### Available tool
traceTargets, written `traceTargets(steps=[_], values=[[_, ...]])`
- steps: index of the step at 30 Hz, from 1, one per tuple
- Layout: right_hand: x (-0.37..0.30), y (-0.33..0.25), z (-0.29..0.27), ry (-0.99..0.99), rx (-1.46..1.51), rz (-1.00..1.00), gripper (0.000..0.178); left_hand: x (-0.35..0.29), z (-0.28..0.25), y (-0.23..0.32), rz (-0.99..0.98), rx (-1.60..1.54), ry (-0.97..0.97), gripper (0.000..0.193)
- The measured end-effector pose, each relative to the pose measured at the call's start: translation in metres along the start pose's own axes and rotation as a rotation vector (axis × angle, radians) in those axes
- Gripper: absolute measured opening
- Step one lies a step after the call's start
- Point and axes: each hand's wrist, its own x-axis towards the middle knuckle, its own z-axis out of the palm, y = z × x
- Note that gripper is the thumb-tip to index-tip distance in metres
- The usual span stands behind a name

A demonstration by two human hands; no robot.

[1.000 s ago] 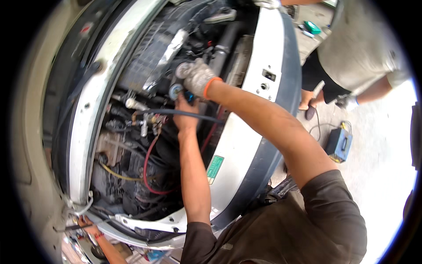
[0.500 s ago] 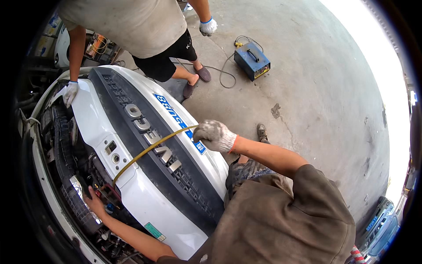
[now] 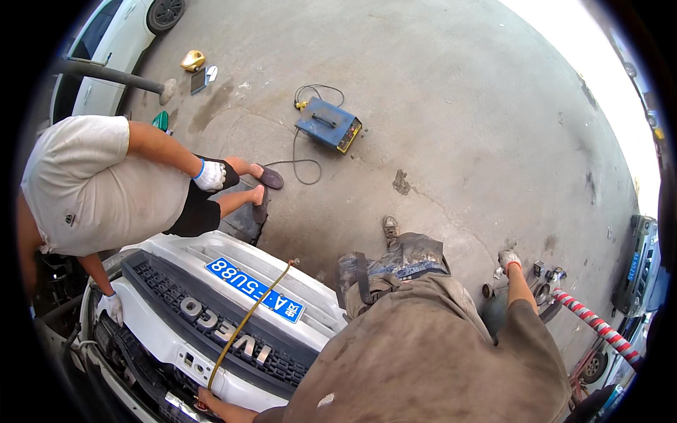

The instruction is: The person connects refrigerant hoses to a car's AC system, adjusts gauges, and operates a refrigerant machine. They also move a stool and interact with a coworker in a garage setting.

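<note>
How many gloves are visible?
3: the glove on the person's right hand, a second glove by the black shorts, a third glove by the white front panel. More may be hidden.

On my feed I see grey concrete floor (image 3: 493, 134), cracked, stained, dark patch (image 3: 401, 182) near middle. White glare (image 3: 599, 67) along upper right. White car (image 3: 125, 44) upper left; red-and-white striped pole (image 3: 596, 326) lower right.

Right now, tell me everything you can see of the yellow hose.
The yellow hose is thin, smooth-looking, likely rubber or plastic, with a small metal-looking fitting at its far end. It curves gently over the black grille and across the blue plate. Its other visible end meets the left hand; whether fingers grip it is unclear.
</note>
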Motion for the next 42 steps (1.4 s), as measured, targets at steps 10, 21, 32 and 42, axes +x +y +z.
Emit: traceTargets(steps=[10, 21, 32, 42], values=[[-0.004, -0.345, -0.180, -0.268, 0.030, -0.476, 0.036, -0.309, -0.018, 0.237, 0.095, -0.165, 0.438, 0.040], [0.226, -0.505, -0.424, -0.322, 0.287, -0.082, 0.026, -0.654, 0.115, 0.688, 0.302, -0.522, -0.637, 0.045], [0.473, -0.794, -0.465, -0.274, 0.088, -0.092, 0.021, -0.738, 0.239, 1.015, -0.009, -0.389, -0.749, 0.062], [0.430, -1.001, -0.315, -0.708, -0.113, -0.548, 0.017, -0.750, 0.303, 0.991, -0.388, -0.578, -0.694, 0.048]])
